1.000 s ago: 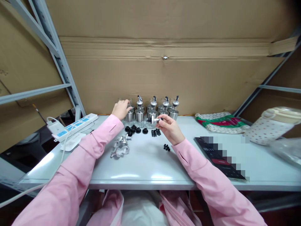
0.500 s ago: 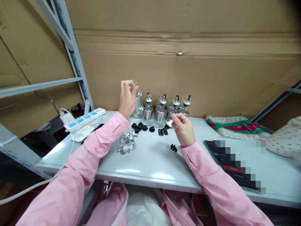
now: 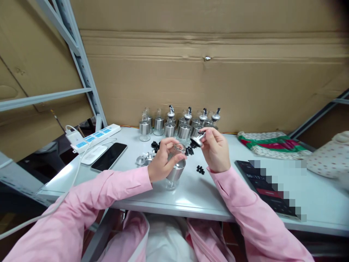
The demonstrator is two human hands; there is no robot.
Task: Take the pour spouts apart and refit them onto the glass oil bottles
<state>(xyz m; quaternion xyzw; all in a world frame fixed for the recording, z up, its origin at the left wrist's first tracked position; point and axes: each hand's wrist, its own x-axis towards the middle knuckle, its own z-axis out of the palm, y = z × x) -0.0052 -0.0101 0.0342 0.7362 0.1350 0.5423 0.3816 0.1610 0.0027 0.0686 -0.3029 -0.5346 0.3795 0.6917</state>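
Observation:
My left hand (image 3: 161,160) is closed round a small glass bottle with a steel sleeve (image 3: 175,171), held just above the white table (image 3: 191,196) near its front. My right hand (image 3: 216,149) pinches a steel pourer cap (image 3: 198,139) a little above and right of the bottle's open neck. Black rubber stoppers (image 3: 200,169) lie beside my right wrist. More black stoppers (image 3: 155,145) and steel caps (image 3: 142,159) sit behind my left hand.
A row of like bottles (image 3: 180,125), some with pourers fitted, stands at the back against cardboard. A phone (image 3: 109,156), a white pad and a power strip (image 3: 92,135) lie at left. A dark board (image 3: 269,189), patterned cloth (image 3: 269,142) and a dotted bag sit at right.
My left hand lifted a bottle from the back row and brought it down and forward to the table's front. My right hand kept the pourer cap and stayed close to it.

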